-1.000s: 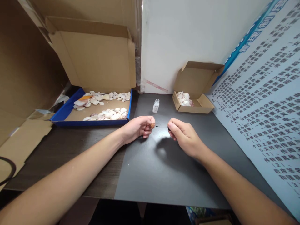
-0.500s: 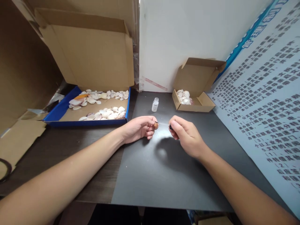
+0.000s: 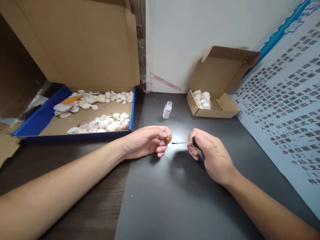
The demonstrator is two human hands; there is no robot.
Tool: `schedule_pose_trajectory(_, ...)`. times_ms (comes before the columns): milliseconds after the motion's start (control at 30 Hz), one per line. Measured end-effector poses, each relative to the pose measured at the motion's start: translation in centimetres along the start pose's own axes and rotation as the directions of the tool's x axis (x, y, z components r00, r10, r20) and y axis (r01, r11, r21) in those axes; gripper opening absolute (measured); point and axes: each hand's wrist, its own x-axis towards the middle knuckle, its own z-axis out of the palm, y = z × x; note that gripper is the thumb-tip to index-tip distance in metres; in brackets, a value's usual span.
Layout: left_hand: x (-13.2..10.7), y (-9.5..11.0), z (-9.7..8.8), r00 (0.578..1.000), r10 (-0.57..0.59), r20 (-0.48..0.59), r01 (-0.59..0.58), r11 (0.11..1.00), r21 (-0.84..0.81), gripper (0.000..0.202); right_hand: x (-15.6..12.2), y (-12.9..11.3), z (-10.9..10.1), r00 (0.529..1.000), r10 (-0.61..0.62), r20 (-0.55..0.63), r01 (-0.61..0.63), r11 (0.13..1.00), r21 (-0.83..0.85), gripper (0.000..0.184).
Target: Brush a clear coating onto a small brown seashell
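Between thumb and fingers my left hand (image 3: 147, 141) pinches a small orange-brown seashell (image 3: 168, 138) above the grey mat. My right hand (image 3: 212, 150) is closed around the black cap of a small brush (image 3: 183, 142). The brush has a clear stem and a dark tip that points left, just short of the shell and apart from it. Beyond the hands a small uncapped glass bottle (image 3: 167, 110) stands upright, holding whitish contents and bearing a printed label.
At the left lies an open blue-sided cardboard box (image 3: 62, 121) with several white shells (image 3: 110, 123) and an orange one. A smaller open carton (image 3: 217, 113) with white shells (image 3: 203, 99) is at the back right. A printed sheet (image 3: 295, 116) leans along the right side.
The brush tip has come away from the shell, with my right hand now farther right. The shell has turned in my left fingers. The view has shifted closer.
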Motion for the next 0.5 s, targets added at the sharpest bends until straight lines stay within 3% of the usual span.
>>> schedule_pose_trajectory(100,0.15,0.03,-0.21,1.0,-0.015,0.02,0.015,1.0,-0.016,0.01,-0.25,0.19,-0.04,1.0,-0.017,-0.005,0.018,0.997,0.074,0.039)
schedule_pose_trajectory(233,0.19,0.11,-0.39,0.998,-0.037,0.054,0.037,0.999,-0.011,0.011,-0.34,0.6,-0.32,0.999,-0.051,-0.003,0.051,0.999,0.01,0.042)
schedule_pose_trajectory(400,0.09,0.19,-0.53,0.995,-0.049,0.089,0.05,0.999,-0.007,0.017,-0.25,0.87,-0.6,0.997,-0.05,-0.054,0.056,0.992,0.109,0.039)
schedule_pose_trajectory(500,0.07,0.2,-0.59,0.995,-0.051,0.088,0.053,0.999,-0.01,0.018,-0.23,0.7,-0.59,0.999,-0.039,-0.029,0.04,0.998,0.039,0.04)
